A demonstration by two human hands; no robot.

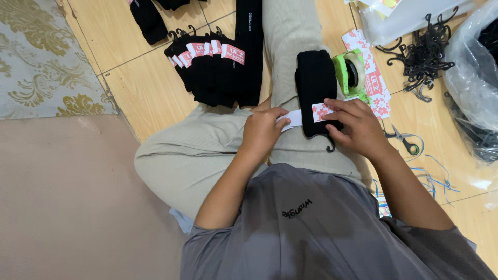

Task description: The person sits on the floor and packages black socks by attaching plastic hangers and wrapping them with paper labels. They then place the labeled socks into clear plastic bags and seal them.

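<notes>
- The left hand (262,130) pinches the free white end of a paper label band (301,118) between its fingers; the right hand (355,127) presses the band's pink-flowered end onto a folded pair of black socks (315,88), fingers clamped around the cuff end.
- The socks lie on the person's thigh, in beige trousers (207,150), with a black plastic hook (330,148) poking out at the near end.
- Close on the right sit a green tape dispenser (350,70) and a stack of flowered labels (374,88), just beside the socks; scissors (402,139) lie near the right wrist. A row of finished labelled socks (212,70) crowds the left.
- The surface is a wooden floor (140,88); a patterned mat (41,57) meets it at far left, and a heap of loose black hooks (423,57) lies further right.
- The socks' long axis runs away from the person, cuff end nearest, and the band crosses it sideways.
</notes>
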